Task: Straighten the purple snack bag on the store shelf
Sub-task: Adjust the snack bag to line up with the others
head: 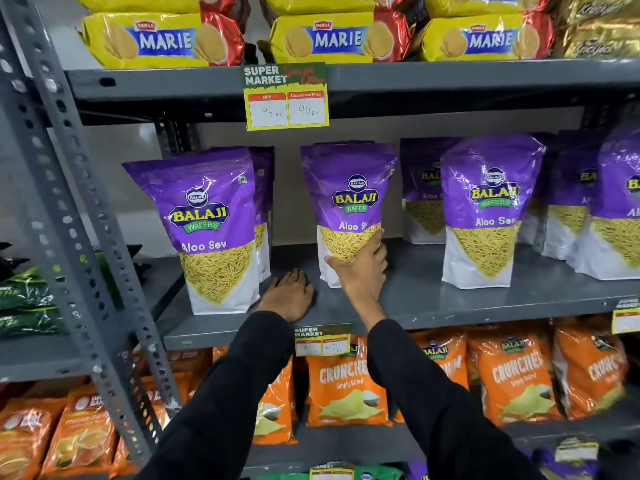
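A purple Balaji Aloo Sev snack bag [348, 195] stands upright in the middle of the grey shelf [450, 303]. My right hand [362, 268] grips its lower part, thumb on the left side and fingers around the right side. My left hand [289, 294] rests flat, palm down, on the shelf just left of that bag, holding nothing. Another purple bag [207, 223] stands to the left, leaning slightly. A third purple bag [485, 209] stands to the right.
More purple bags stand behind and at the far right [616, 209]. Yellow Marie biscuit packs [162, 39] fill the shelf above, with a price tag [286, 97] hanging from its edge. Orange Cruncher bags [346, 386] sit below. A grey perforated upright [69, 202] runs down the left.
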A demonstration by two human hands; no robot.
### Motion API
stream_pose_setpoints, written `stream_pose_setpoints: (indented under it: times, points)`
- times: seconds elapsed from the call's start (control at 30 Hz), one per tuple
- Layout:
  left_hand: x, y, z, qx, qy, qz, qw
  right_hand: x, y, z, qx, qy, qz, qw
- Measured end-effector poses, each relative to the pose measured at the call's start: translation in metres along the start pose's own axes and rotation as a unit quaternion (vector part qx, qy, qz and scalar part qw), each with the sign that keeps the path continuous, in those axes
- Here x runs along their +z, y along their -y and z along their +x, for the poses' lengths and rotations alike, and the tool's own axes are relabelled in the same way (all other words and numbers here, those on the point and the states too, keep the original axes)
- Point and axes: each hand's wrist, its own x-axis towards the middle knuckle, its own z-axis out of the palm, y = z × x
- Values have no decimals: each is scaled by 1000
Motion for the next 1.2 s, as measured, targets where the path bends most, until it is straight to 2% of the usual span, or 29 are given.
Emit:
stream_pose_setpoints:
  times: [0.7,1.2]
  points:
    - [-3,-3,-4,-22,-2,-36,999,-51,-14,-65,-38,-18,-48,998]
    - [-5,8,4,5,69,-23,997,-61,-35,-73,-75,-7,11,997]
